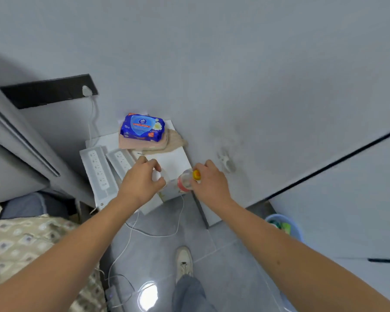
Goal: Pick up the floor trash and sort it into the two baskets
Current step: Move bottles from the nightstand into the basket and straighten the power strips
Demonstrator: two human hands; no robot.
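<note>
Right hand (208, 183) grips a clear plastic bottle (185, 182) by its yellow-capped neck, bottle lying sideways over the white box (173, 163). Left hand (142, 179) has fingers curled round a small clear object, can't tell what. Blue basket (298, 230) sits on the floor at right, some trash inside; wet-wipes pack (142, 127) behind

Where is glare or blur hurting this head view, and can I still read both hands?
Head view: strong glare spot on the floor tile near the shoe; wide-angle bending curves the wall edges; overall soft focus. Left hand is curled around something pale, too blurred to name; right hand grips a clear bottle with a yellow cap. The blue basket is half hidden behind the right forearm.
</note>
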